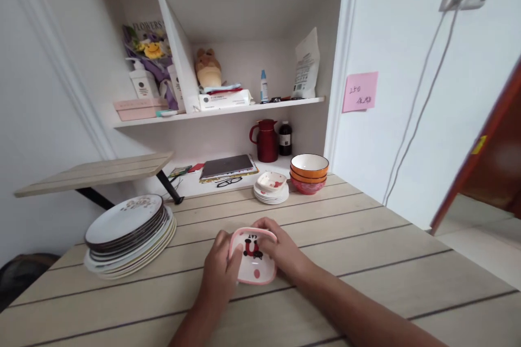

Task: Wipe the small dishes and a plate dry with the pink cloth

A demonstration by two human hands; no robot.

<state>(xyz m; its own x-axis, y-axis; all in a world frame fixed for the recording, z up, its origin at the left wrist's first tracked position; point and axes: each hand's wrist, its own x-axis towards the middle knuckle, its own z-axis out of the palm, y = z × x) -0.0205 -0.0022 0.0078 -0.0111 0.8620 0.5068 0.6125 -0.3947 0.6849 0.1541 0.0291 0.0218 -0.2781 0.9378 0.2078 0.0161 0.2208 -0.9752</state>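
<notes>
Between my hands is a small square dish point(257, 272) with a pink rim, a dark cat picture and a red spot on its white inside. It is tilted toward me over the table's front part. My left hand point(222, 263) grips its left side, thumb on the inner face. Around the upper right side closes my right hand point(283, 246), with its thumb over the inside too. The fingers behind the dish are hidden. Beyond it sits a small patterned dish point(272, 181) on a stack of white saucers point(271, 195).
At left stands a tall stack of plates point(124, 219) beneath a raised wooden shelf point(97, 173). Stacked bowls point(309, 173) stand at the back right. Behind are a red jug point(267, 141), a dark bottle point(285, 138), a laptop point(227, 167) and glasses point(229, 181).
</notes>
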